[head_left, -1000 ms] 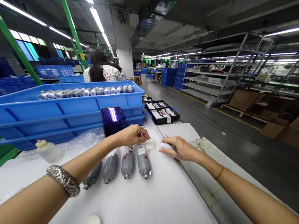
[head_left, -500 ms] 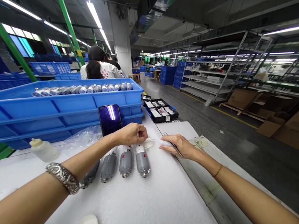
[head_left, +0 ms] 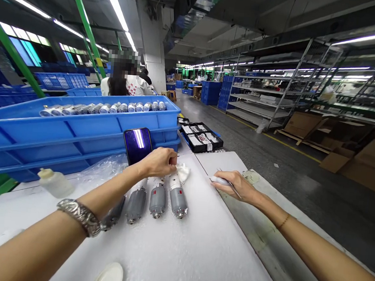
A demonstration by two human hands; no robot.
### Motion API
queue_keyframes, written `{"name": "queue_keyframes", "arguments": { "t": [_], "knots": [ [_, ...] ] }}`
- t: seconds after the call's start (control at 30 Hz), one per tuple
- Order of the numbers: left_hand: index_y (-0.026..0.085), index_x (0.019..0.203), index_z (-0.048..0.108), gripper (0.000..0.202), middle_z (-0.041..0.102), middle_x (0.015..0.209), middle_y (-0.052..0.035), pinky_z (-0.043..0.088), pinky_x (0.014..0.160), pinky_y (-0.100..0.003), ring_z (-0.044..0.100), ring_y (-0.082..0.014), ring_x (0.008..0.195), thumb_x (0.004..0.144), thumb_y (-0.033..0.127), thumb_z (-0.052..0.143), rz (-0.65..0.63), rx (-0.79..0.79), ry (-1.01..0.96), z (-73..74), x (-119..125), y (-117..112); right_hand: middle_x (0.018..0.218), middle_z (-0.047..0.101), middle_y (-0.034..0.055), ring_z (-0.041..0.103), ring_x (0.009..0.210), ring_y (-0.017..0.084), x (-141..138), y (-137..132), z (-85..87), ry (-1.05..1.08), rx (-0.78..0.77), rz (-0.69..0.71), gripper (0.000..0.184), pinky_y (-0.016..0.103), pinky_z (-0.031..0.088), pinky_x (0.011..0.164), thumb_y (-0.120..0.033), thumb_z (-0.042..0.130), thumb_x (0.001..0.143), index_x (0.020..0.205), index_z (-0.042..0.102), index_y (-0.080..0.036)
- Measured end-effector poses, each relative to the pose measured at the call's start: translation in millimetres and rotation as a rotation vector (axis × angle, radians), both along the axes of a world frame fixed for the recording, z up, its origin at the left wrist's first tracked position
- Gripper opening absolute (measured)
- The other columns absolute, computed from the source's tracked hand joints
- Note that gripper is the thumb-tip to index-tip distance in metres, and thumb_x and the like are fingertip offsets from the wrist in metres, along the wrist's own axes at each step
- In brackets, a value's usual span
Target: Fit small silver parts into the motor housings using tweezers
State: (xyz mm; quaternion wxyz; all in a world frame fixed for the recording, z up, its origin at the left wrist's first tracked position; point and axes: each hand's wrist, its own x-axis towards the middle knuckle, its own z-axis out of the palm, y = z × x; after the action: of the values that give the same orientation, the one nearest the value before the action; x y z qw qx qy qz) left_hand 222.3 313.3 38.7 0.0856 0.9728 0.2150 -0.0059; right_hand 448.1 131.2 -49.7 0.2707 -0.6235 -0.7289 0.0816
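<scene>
Factory hall: grey metal shelving (head_left: 275,91) is running along the right of a long aisle, and a white foam-covered worktable (head_left: 181,252) is filling the lower view in front of me. The left hand (head_left: 158,162) is pinching a small crumpled white cloth (head_left: 183,172) between thumb and fingers, holding it at the far end of the rightmost of four grey cylindrical motors (head_left: 157,199), which are lying side by side on the foam. The right hand (head_left: 232,185) is resting near the table's right edge, apart from the cloth, and is closing around a small white piece (head_left: 218,180) and a thin metal tool (head_left: 235,191); I cannot tell what the piece is. Behind the left hand a dark smartphone (head_left: 137,144) is leaning against stacked blue plastic crates (head_left: 77,140), the upper one carrying a row of silver cylinders (head_left: 112,107). A small translucent plastic bottle (head_left: 54,183) is lying at the left, and a black compartment tray (head_left: 200,138) is sitting beyond the table.
</scene>
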Motion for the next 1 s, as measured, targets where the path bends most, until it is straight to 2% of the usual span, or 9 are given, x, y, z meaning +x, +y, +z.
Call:
{"name": "queue_keyframes", "arguments": {
  "t": [0.2, 0.33, 0.43, 0.5, 0.57, 0.67, 0.77, 0.87, 1.0],
  "knots": [
    [0.018, 0.118, 0.067, 0.028, 0.071, 0.118, -0.0081, 0.06, 0.085, -0.045, 0.07, -0.0239, 0.098, 0.096, 0.036, 0.067, 0.059, 0.01, -0.04, -1.5, 5, -9, 0.09, 0.07, 0.0007, 0.068, 0.076, 0.015, -3, -20, -1.5, 0.104, 0.094, -0.012, 0.026, 0.032, 0.059, 0.071, -0.04, 0.061, 0.101, 0.101, 0.068, -0.015],
    [0.018, 0.121, 0.066, 0.031, 0.072, 0.115, -0.0077, 0.06, 0.085, -0.046, 0.071, -0.0234, 0.096, 0.097, 0.038, 0.064, 0.11, 0.018, -0.131, 13.5, -8, -24, 0.099, 0.075, 0.0062, 0.071, 0.086, 0.019, -20, -35, 12.6, 0.169, 0.168, -0.011, 0.028, 0.035, 0.058, 0.08, -0.042, 0.06, 0.101, 0.107, 0.069, -0.016],
    [0.019, 0.128, 0.062, 0.035, 0.074, 0.112, -0.0078, 0.058, 0.085, -0.045, 0.071, -0.0237, 0.095, 0.101, 0.039, 0.056, 0.17, 0.06, -0.226, 35.6, -47, -52, 0.106, 0.077, 0.0103, 0.073, 0.095, 0.022, -36, -54, 25.4, 0.218, 0.187, -0.029, 0.029, 0.034, 0.056, 0.085, -0.042, 0.061, 0.099, 0.111, 0.07, -0.017],
    [0.025, 0.123, 0.066, 0.034, 0.077, 0.108, -0.0068, 0.054, 0.075, -0.041, 0.072, -0.0257, 0.084, 0.1, 0.043, 0.049, 0.235, 0.111, -0.259, 46.8, -89, -80, 0.105, 0.078, 0.0091, 0.073, 0.093, 0.022, -50, -71, 33.5, 0.255, 0.175, -0.051, 0.028, 0.033, 0.057, 0.083, -0.042, 0.063, 0.098, 0.113, 0.068, -0.019],
    [0.028, 0.11, 0.07, 0.037, 0.078, 0.102, -0.0064, 0.049, 0.065, -0.042, 0.07, -0.0277, 0.073, 0.097, 0.051, 0.044, 0.343, 0.164, -0.276, 47.8, -141, -112, 0.098, 0.078, 0.0069, 0.074, 0.081, 0.02, -67, -89, 40.2, 0.301, 0.144, -0.08, 0.026, 0.031, 0.059, 0.072, -0.041, 0.064, 0.097, 0.114, 0.066, -0.021],
    [0.031, 0.102, 0.07, 0.042, 0.077, 0.099, -0.0059, 0.05, 0.067, -0.045, 0.069, -0.0295, 0.072, 0.093, 0.062, 0.043, 0.578, 0.222, -0.288, 24.8, -220, -163, 0.097, 0.079, 0.0082, 0.075, 0.07, 0.02, -94, -112, 45.4, 0.475, 0.086, -0.168, 0.026, 0.03, 0.062, 0.06, -0.047, 0.068, 0.092, 0.1, 0.072, -0.022],
    [0.026, 0.112, 0.067, 0.047, 0.073, 0.113, -0.0127, 0.052, 0.083, -0.053, 0.068, -0.0379, 0.1, 0.094, 0.063, 0.044, 0.77, 0.183, -0.272, -13.8, -274, -205, 0.092, 0.081, 0.0149, 0.079, 0.071, 0.03, -124, -128, 45.3, 0.736, 0.054, -0.26, 0.04, 0.038, 0.066, 0.057, -0.06, 0.076, 0.077, 0.089, 0.08, -0.021],
    [0.018, 0.121, 0.065, 0.052, 0.068, 0.118, -0.0196, 0.048, 0.092, -0.061, 0.06, -0.0453, 0.114, 0.091, 0.058, 0.049, 0.887, 0.038, -0.255, -41.7, -292, -225, 0.072, 0.079, 0.0141, 0.072, 0.049, 0.028, -153, -138, 45.3, 0.783, -0.008, -0.271, 0.044, 0.041, 0.064, 0.047, -0.062, 0.076, 0.074, 0.089, 0.083, -0.021],
    [0.017, 0.126, 0.061, 0.049, 0.068, 0.121, -0.0189, 0.047, 0.092, -0.061, 0.059, -0.0461, 0.117, 0.092, 0.051, 0.048, 0.946, -0.079, -0.329, -45.1, -289, -228, 0.059, 0.072, 0.0094, 0.065, 0.041, 0.025, -179, -150, 46.6, 0.739, -0.069, -0.221, 0.042, 0.042, 0.063, 0.05, -0.061, 0.072, 0.079, 0.09, 0.083, -0.022]
  ]
}}
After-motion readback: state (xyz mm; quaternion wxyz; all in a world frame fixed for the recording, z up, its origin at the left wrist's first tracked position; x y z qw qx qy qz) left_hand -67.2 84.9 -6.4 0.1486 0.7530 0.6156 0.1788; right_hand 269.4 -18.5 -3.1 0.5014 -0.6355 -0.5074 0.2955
